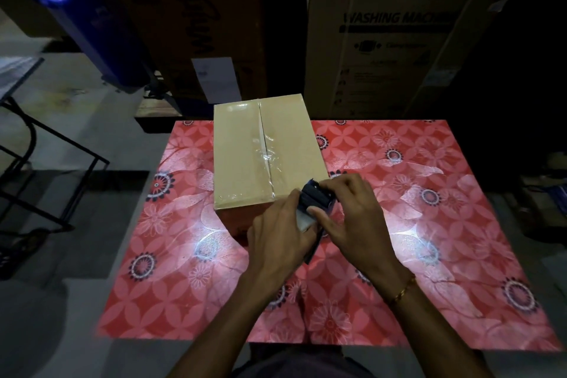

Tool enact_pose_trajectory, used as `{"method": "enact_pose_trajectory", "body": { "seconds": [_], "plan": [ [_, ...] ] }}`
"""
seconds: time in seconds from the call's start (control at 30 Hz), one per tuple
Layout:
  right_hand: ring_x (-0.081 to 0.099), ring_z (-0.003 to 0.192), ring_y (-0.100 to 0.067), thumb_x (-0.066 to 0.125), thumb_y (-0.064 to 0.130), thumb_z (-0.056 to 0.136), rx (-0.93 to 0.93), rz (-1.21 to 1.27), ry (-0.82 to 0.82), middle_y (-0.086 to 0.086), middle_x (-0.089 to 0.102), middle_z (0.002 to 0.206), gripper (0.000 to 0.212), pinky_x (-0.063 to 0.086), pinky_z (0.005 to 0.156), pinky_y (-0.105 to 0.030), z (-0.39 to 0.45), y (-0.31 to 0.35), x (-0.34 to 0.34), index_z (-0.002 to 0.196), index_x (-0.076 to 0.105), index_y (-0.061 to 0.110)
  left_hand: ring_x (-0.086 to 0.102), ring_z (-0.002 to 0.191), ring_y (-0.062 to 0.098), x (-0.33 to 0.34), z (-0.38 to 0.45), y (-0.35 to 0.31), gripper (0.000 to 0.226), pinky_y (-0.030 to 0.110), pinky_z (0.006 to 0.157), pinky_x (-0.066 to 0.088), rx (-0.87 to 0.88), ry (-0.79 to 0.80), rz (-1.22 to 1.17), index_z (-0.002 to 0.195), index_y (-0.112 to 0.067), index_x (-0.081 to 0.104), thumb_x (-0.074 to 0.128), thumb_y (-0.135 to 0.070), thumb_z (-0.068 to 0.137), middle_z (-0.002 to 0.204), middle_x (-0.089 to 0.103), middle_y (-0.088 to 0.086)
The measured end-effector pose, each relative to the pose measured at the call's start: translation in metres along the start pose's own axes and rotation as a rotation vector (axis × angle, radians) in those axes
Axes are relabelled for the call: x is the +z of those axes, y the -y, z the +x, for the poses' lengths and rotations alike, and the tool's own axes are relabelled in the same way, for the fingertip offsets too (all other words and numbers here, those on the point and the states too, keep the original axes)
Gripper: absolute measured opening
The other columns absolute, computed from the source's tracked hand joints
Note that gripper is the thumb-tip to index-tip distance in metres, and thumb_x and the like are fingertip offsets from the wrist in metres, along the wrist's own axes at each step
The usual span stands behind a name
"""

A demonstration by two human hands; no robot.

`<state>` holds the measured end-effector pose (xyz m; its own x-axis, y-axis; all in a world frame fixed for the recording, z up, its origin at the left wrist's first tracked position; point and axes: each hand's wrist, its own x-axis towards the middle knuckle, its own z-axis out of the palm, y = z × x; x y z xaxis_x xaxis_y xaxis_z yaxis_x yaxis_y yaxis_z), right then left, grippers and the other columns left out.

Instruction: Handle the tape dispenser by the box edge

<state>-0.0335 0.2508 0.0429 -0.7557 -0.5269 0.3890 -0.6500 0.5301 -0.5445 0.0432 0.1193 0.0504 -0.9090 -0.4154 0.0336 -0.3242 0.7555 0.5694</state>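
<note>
Both hands on a tape dispenser at the box's near right corner.
Left hand [277, 235] and right hand [352, 212] grip the tape dispenser [316, 196] against the cardboard box [264, 156] on the counter [429, 224].

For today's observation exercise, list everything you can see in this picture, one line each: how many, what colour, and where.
cardboard box: one, tan, flaps closed with clear tape along the seam, on the far middle of the table
tape dispenser: one, dark blue-black, at the box's near right corner, held in both hands
table: one, red floral covering, centre of view
large cartons: at least two, brown, standing behind the table
bin: one, blue, far left
metal frame: one, black, on the floor at left
bracelet: one, gold, on the right wrist
left hand: one, grips the dispenser's near side
right hand: one, grips the dispenser from above
</note>
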Motion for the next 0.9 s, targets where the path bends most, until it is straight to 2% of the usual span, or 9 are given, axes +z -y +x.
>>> {"method": "enact_pose_trajectory", "body": {
  "seconds": [0.1,0.2,0.37,0.47,0.57,0.67,0.8,0.9],
  "plan": [
    [0.052,0.098,-0.026,0.073,0.033,0.088,-0.011,-0.105,0.022,-0.007,0.059,0.108,0.035,0.046,0.078,-0.030,0.000,0.001,0.002,0.116,0.068,0.012,0.065,0.110,0.031,0.000,-0.002,-0.003,0.062,0.041,0.080,0.052,0.014,-0.011,0.072,0.145,-0.032,0.041,0.053,-0.053,0.088,0.126,0.066,-0.001],
    [0.049,0.096,-0.024,0.071,0.033,0.089,0.000,-0.158,0.005,-0.004,0.060,0.104,0.029,0.043,0.074,-0.027,0.002,0.004,0.005,0.112,0.070,0.015,0.065,0.111,0.030,0.000,-0.002,-0.005,0.066,0.042,0.079,0.052,0.021,-0.020,0.138,0.150,-0.029,0.035,0.055,-0.052,0.091,0.126,0.064,0.001],
    [0.049,0.094,-0.025,0.071,0.022,0.091,0.047,-0.125,-0.081,-0.004,0.062,0.098,0.009,0.033,0.072,-0.022,0.003,0.010,0.006,0.091,0.072,0.012,0.063,0.115,0.028,0.001,-0.001,-0.004,0.073,0.043,0.081,0.053,0.007,-0.028,0.206,0.153,-0.029,0.029,0.058,-0.054,0.090,0.129,0.061,0.000],
    [0.051,0.095,-0.023,0.072,0.018,0.091,0.081,-0.085,-0.082,-0.003,0.062,0.098,0.009,0.036,0.073,-0.022,0.006,0.011,0.003,0.088,0.070,0.010,0.062,0.116,0.026,0.002,-0.002,-0.003,0.075,0.041,0.081,0.053,0.019,-0.050,0.228,0.154,-0.026,0.031,0.062,-0.051,0.090,0.130,0.062,0.001],
    [0.059,0.087,-0.023,0.070,0.015,0.092,0.100,0.014,-0.051,-0.004,0.064,0.097,0.008,0.049,0.071,-0.032,0.008,0.011,0.003,0.087,0.069,0.009,0.066,0.109,0.026,0.005,-0.002,0.001,0.077,0.038,0.073,0.054,0.033,-0.057,0.249,0.149,-0.022,0.041,0.072,-0.047,0.084,0.123,0.066,0.002],
    [0.063,0.084,-0.022,0.070,0.015,0.091,0.125,0.079,-0.043,-0.003,0.066,0.096,0.007,0.056,0.071,-0.041,0.009,0.008,0.004,0.088,0.071,0.009,0.069,0.099,0.026,0.009,-0.001,0.006,0.076,0.037,0.065,0.055,0.047,-0.060,0.273,0.141,-0.020,0.050,0.079,-0.044,0.076,0.113,0.069,0.002],
    [0.066,0.078,-0.020,0.071,0.016,0.091,0.146,0.045,-0.050,-0.002,0.070,0.098,0.009,0.057,0.067,-0.037,0.007,0.009,0.003,0.086,0.072,0.009,0.066,0.101,0.025,0.010,-0.002,0.008,0.069,0.037,0.068,0.053,0.050,-0.054,0.264,0.138,-0.023,0.049,0.076,-0.043,0.079,0.114,0.067,0.000],
    [0.066,0.076,-0.020,0.070,0.018,0.091,0.169,0.049,-0.041,0.000,0.071,0.090,0.008,0.055,0.066,-0.039,0.007,0.009,0.002,0.085,0.071,0.013,0.065,0.105,0.024,0.009,-0.003,0.009,0.065,0.037,0.071,0.051,0.049,-0.040,0.254,0.138,-0.028,0.044,0.072,-0.045,0.081,0.119,0.064,-0.003]
  ]
}}
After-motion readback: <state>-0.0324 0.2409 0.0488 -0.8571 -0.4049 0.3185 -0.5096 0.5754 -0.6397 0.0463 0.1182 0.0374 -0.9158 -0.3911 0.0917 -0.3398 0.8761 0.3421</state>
